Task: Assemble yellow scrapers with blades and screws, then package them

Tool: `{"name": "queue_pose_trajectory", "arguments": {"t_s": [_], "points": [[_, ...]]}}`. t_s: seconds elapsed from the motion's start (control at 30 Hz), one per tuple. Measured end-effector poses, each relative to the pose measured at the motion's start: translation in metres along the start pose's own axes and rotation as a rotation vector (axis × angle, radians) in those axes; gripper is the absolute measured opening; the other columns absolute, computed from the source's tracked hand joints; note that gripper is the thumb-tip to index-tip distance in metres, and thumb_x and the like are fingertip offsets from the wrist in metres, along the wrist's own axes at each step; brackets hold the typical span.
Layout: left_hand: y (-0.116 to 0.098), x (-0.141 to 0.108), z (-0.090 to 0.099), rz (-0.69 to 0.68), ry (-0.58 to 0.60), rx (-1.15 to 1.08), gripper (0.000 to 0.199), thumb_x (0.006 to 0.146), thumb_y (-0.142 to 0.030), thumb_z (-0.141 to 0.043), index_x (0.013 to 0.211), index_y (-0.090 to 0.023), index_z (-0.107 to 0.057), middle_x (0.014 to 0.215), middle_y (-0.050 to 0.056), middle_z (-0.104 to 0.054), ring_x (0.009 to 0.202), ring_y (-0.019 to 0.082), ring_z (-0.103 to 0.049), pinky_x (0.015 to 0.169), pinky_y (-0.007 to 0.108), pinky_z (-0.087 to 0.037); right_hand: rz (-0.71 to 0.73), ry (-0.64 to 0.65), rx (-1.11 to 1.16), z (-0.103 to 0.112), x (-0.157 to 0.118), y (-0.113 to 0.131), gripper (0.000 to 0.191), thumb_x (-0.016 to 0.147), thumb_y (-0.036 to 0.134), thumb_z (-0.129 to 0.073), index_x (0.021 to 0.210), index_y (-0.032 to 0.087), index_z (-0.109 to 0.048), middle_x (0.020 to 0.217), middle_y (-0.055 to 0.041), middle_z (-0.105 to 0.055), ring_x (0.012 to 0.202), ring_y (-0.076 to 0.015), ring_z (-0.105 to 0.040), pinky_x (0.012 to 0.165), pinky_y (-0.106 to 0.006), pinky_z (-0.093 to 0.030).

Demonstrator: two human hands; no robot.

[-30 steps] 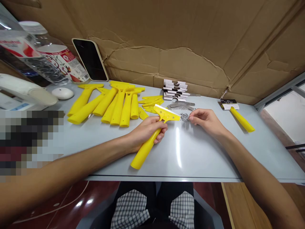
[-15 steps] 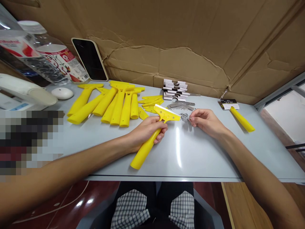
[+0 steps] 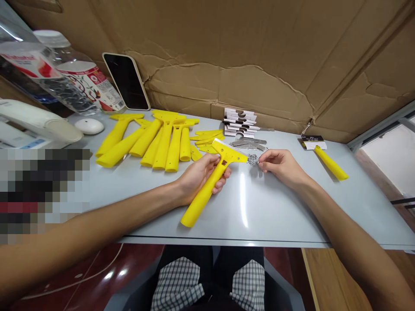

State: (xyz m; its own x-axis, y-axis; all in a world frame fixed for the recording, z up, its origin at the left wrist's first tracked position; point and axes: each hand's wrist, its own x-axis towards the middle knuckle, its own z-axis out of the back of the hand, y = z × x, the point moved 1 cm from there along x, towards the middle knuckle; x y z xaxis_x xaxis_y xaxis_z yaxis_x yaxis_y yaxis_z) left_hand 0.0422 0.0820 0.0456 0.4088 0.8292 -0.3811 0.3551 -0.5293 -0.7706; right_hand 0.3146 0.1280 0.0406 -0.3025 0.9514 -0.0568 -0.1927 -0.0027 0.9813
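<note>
My left hand (image 3: 202,177) is closed around the neck of a yellow scraper (image 3: 201,198), held tilted above the table with its wide head up and the handle end toward me. A square opening shows below its head, and a pale strip runs along part of the top edge. Beside the head lies a small pile of screws (image 3: 252,159). At the pile's right edge my right hand (image 3: 280,166) pinches a small shiny piece, which looks like a screw. Thin metal blades (image 3: 249,143) and flat yellow plates (image 3: 207,137) lie just behind.
Several yellow scraper handles (image 3: 167,142) lie to the left. Folded cards (image 3: 240,123) stand at the back, before a cardboard wall (image 3: 259,43). A scraper with a card (image 3: 330,163) lies right. A phone (image 3: 126,82), a white mouse (image 3: 90,126) and bottles (image 3: 87,82) stand at left.
The scraper has rolled in my left hand, so the square opening near its neck now shows. My right hand stays pinched by the screws, with hardly any movement.
</note>
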Motion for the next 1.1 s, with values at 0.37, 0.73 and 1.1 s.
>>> {"name": "queue_pose_trajectory", "arguments": {"t_s": [0.37,0.73,1.1], "points": [[0.0,0.0,0.0,-0.071,-0.077,-0.08,0.003,0.111,-0.019,-0.063,0.111,-0.017,-0.064,0.089,0.004,-0.072,0.058,0.012,-0.064,0.049,0.022,-0.056,-0.001,-0.005,-0.034,0.001,0.0,-0.001,0.018,0.072,0.028,-0.093,0.083,0.022,-0.08,0.077,-0.0005,-0.072,0.069,-0.0154,-0.061,0.073,-0.039,-0.051],[0.005,-0.001,0.0,-0.165,-0.023,0.086,0.036,0.086,-0.017,-0.094,0.107,-0.016,-0.065,0.098,0.001,-0.066,0.069,0.013,-0.071,0.054,0.022,-0.061,0.028,-0.013,-0.015,0.0,-0.001,0.001,0.023,0.074,0.032,-0.097,0.088,0.022,-0.081,0.08,-0.0005,-0.072,0.071,-0.0156,-0.061,0.074,-0.039,-0.054],[0.011,-0.012,-0.01,-0.257,-0.022,0.487,0.031,0.088,-0.026,-0.092,0.105,-0.018,-0.067,0.106,0.009,-0.075,0.055,0.011,-0.068,0.037,0.023,-0.05,0.175,0.072,-0.158,-0.016,-0.012,0.009,0.02,0.087,0.043,-0.089,0.093,0.024,-0.085,0.098,-0.0066,-0.081,0.088,-0.022,-0.07,0.081,-0.041,-0.057]]}}
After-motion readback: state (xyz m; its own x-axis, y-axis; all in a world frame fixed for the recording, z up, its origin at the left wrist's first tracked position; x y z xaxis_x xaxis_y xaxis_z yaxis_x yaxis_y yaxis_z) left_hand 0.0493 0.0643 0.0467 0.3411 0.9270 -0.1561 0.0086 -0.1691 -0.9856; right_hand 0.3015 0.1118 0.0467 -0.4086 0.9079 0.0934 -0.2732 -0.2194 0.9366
